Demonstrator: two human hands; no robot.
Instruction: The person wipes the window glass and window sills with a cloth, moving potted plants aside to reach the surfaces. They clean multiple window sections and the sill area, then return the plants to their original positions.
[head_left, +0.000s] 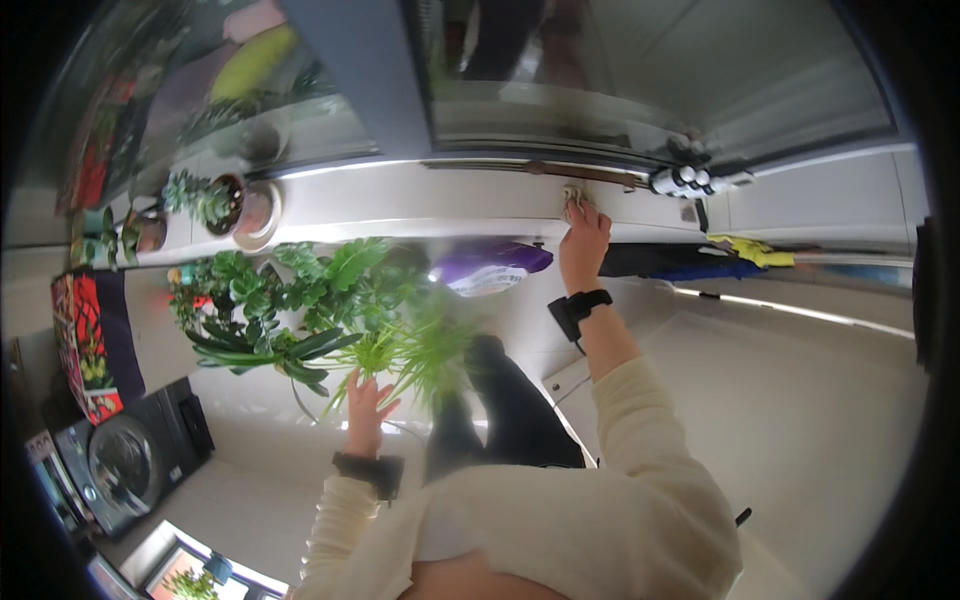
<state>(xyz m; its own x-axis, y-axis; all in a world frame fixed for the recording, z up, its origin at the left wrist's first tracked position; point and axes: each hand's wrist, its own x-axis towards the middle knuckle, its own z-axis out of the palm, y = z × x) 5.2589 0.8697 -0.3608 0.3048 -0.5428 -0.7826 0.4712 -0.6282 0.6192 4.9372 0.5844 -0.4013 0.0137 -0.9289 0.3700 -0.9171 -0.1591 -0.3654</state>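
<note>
My right hand (586, 244) reaches up to a white window sill (405, 196) and holds a crumpled, light-coloured cloth (576, 201) against its surface. Just beyond the cloth, a thin brown stick-like item (581, 174) lies along the window frame. At the left, my left hand (366, 411) hangs beside the narrow leaves of a spider plant (375, 352), fingers apart; whether they touch the leaves I cannot tell. Both wrists wear black bands with a box-shaped device. A purple and white bag (491, 268) bearing writing is below the sill, left of my right hand.
A potted succulent (244, 210) stands on the sill's left part, small white bottles (682, 180) at its right. Leafy green plants (255, 292) crowd below the sill. Dark, blue and yellow cloths (750, 253) hang at the right. A front-loading washing machine (124, 461) stands lower left.
</note>
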